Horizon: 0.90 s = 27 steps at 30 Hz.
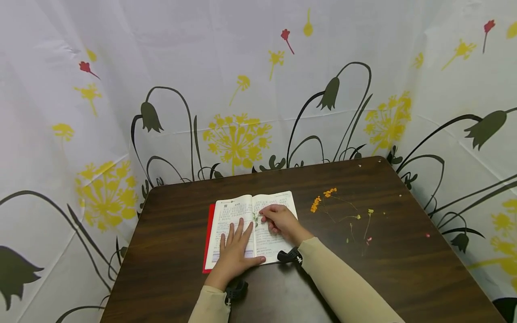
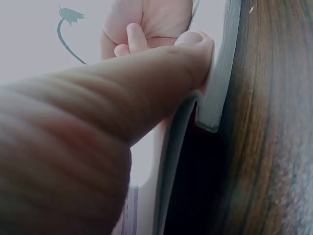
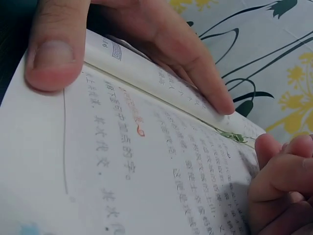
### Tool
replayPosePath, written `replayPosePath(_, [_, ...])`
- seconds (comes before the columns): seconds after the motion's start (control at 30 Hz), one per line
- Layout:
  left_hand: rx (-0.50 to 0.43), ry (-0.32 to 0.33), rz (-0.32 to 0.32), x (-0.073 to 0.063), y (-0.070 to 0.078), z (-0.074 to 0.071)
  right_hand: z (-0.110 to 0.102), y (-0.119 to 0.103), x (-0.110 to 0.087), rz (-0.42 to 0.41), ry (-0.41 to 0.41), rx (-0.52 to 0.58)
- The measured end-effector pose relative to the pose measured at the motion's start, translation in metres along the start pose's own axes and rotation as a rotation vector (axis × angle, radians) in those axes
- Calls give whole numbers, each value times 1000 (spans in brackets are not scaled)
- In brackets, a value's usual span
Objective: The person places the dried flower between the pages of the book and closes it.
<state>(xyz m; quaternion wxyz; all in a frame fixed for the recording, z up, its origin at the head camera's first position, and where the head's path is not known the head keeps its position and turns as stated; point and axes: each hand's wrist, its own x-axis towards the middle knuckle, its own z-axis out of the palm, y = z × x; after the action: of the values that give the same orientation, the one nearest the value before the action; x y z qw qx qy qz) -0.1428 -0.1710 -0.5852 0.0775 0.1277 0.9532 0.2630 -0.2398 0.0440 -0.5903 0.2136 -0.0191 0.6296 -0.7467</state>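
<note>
An open book (image 1: 234, 207) with printed pages and a red cover lies on the table. My left hand (image 1: 234, 253) presses on the left page with fingers spread, its thumb (image 2: 195, 46) reaching across the fold to the lower right page. Along the fold lies a small green plant sprig (image 1: 256, 219), near the left fingertips. Over the right page, my right hand (image 1: 281, 220) has curled fingers and pinches the sprig's far end. In the right wrist view the sprig's leaves (image 3: 232, 136) run along the fold toward those fingertips (image 3: 266, 146).
Right of the book on the dark wooden table (image 1: 173, 224) lie orange flowers (image 1: 316, 204), thin-stemmed yellow flowers (image 1: 370, 211) and small pink blossoms (image 1: 368, 240). Loose petals (image 1: 428, 235) are scattered farther right. A flower-patterned curtain (image 1: 258, 80) hangs behind the table.
</note>
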Motion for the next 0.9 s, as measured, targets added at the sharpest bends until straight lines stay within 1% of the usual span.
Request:
replayPosePath(0.1, [-5,3,0,1,1,0,-1,0,-1,-13,7,5])
replayPosePath(0.17, [-10,5,1,1,2,0,-4,1,-3,-28,-8,25])
replayPosePath(0.27, [-11,4,-4,0,2,-1,-11,2,-5,-67,-45,135])
replayPosePath(0.3, [-9,3,-5,0,2,-1,-14,2,-6,-79,-47,173])
replayPosePath(0.33, [-10,7,-4,0,3,-2,-17,2,-7,-92,-39,191])
replayPosePath(0.37, [-10,4,-7,-1,3,-2,-20,2,-8,-110,-28,187])
replayPosePath(0.4, [-10,7,-5,-1,3,-3,-23,1,-9,-124,-13,166])
replayPosePath(0.43, [-8,3,-9,-1,4,-3,-26,0,-11,-141,1,111])
replayPosePath(0.47, [-6,1,-11,-2,4,-3,-28,-1,-15,-151,16,34])
replayPosePath(0.53, [-3,-4,-12,-2,4,-3,-31,-2,-24,-179,31,-158])
replayPosePath(0.6, [-3,-6,-10,-3,4,-2,-34,-1,-38,-213,19,-325])
replayPosePath(0.67, [0,-9,-11,-3,3,-1,-36,3,-52,-239,-8,-439])
replayPosePath(0.73, [0,-7,-13,-3,3,0,-39,6,-67,-258,-39,-511])
replayPosePath(0.83, [5,-4,-17,-2,2,0,-44,5,-86,-258,-94,-548])
replayPosePath(0.9, [4,1,-19,-1,2,0,-50,3,-97,-261,-104,-585])
